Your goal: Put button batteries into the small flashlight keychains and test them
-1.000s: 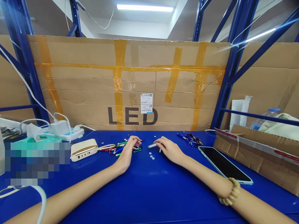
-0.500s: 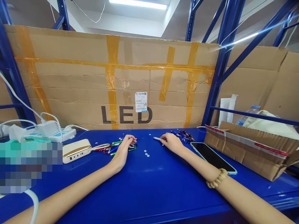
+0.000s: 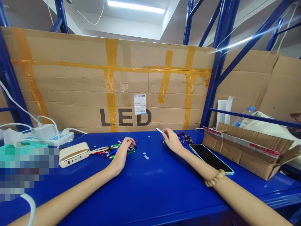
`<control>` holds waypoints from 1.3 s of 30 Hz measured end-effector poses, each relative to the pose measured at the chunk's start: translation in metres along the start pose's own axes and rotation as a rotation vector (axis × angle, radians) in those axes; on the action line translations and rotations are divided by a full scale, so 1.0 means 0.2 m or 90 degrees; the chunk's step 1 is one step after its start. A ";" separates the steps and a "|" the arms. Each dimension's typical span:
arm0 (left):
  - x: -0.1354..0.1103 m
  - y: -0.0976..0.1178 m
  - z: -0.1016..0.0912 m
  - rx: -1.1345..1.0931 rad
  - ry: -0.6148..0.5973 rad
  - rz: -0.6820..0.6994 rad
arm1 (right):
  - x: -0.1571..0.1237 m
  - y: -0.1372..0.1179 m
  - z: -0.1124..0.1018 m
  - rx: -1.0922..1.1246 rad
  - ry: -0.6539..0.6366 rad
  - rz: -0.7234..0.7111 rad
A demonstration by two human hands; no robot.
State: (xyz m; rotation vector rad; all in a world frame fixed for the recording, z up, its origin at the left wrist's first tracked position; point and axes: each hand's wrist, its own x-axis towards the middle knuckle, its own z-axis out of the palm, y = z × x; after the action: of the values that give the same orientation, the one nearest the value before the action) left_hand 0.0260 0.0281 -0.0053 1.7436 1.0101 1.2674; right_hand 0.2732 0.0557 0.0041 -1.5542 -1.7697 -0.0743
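Observation:
My left hand (image 3: 123,153) rests on its side against a pile of slim metallic tubes (image 3: 113,152) in green, blue and red. Its fingers are loosely bent and apart, with nothing visibly gripped; the palm side is partly hidden. In my right hand (image 3: 171,140), a slim silver pen-like tool (image 3: 160,130) is pinched, its tip pointing up and left above the table. Just beyond that hand lies a second cluster of small dark blue and purple tubes (image 3: 184,137). Between the hands, 3 small pale discs (image 3: 145,156) lie on the blue table (image 3: 150,188).
A black-screened phone (image 3: 210,158) lies right of my right hand, beside an open cardboard box (image 3: 242,153). On the left are a white and gold power bank (image 3: 74,154) and a power strip (image 3: 63,138) with cables. A large cardboard sheet (image 3: 82,94) stands behind.
My right hand has lifted slightly, and the silver tool's tip has risen off the table and tilted upward. My left hand stays by the pile. The whole view has shifted a little.

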 end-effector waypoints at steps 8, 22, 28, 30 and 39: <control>0.00 0.00 0.01 0.007 0.011 -0.006 | -0.02 0.02 -0.06 -0.231 -0.120 0.060; 0.00 0.04 -0.07 0.476 0.060 0.102 | -0.01 0.00 -0.12 -0.404 -0.072 0.061; -0.05 0.05 -0.03 0.714 -0.041 0.067 | -0.07 -0.12 -0.07 -0.212 -0.056 -0.055; -0.05 0.05 -0.03 0.722 -0.056 0.068 | -0.11 -0.18 -0.04 -0.123 -0.080 -0.069; -0.05 0.03 -0.05 0.574 -0.096 0.116 | -0.16 -0.29 -0.01 0.001 -0.178 -0.088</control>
State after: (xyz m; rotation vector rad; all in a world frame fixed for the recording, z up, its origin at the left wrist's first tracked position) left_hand 0.0157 0.0183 -0.0015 2.6009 1.4880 0.7859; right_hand 0.2227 0.0127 0.0116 -1.4960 -2.0937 0.0807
